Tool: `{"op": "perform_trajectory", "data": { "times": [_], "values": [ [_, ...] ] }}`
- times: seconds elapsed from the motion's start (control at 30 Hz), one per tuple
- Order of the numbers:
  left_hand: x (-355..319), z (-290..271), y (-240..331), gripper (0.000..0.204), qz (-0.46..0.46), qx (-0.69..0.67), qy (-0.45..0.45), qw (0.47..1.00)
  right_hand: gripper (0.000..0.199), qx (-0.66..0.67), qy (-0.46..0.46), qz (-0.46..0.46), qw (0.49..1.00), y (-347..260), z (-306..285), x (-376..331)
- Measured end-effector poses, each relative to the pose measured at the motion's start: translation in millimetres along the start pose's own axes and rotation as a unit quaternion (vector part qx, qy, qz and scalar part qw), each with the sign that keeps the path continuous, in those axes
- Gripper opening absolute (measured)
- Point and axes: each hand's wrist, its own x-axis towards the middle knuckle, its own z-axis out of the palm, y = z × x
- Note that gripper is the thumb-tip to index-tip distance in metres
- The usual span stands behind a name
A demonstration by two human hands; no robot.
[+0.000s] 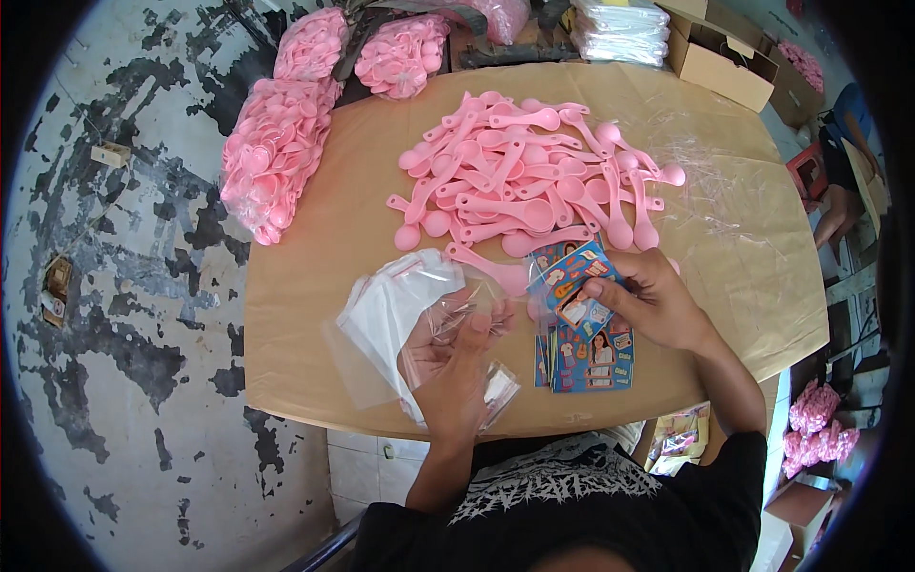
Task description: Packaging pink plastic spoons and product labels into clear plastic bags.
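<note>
My left hand [456,367] grips a clear plastic bag [481,303], its thumb lying over the film. Beneath and beside that hand is a stack of clear bags [381,310] on the table. In my right hand [658,296], between thumb and fingers, is a blue printed card [575,283], held at the bag's right side; whether its edge is inside the bag I cannot tell. More blue cards [596,367] lie stacked just below. A large heap of pink spoons [524,176] spreads beyond both hands, and one pink spoon [486,270] lies close to the bag.
Bags packed with pink spoons [281,153] line the table's far left edge. Stacked clear packaging [620,33] and a cardboard box [724,62] stand at the back right. Loose film strips [724,195] lie right of the heap. Another person [843,162] is at the far right.
</note>
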Motion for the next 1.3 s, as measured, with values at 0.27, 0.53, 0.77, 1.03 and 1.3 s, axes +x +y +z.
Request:
{"op": "perform_trajectory", "data": {
  "times": [0.27,0.53,0.77,1.03,1.3],
  "values": [
    [-6.0,7.0,-2.7,0.033,-0.028,0.033,-0.043,0.998,0.020,-0.022,-0.021,-0.068,0.997,-1.4,15.1,-0.9],
    [-21.2,6.7,1.2,0.027,-0.084,0.189,-0.126,0.970,0.029,0.067,-0.067,0.022,0.995,-3.2,17.1,-11.5],
    [-34.9,28.7,-18.6,0.043,-0.039,0.079,-0.147,0.985,0.027,0.191,-0.044,0.096,0.976,-5.3,32.9,-9.3],
    [-29.2,22.9,-18.6,0.056,0.035,-0.185,-0.080,0.979,0.018,0.159,-0.051,0.127,0.978,-5.9,28.9,-12.2],
    [-15.5,20.6,-45.0,0.056,0.204,0.027,-0.372,0.905,0.015,0.155,-0.070,-0.132,0.977,8.8,23.4,-9.5]
  ]
}}
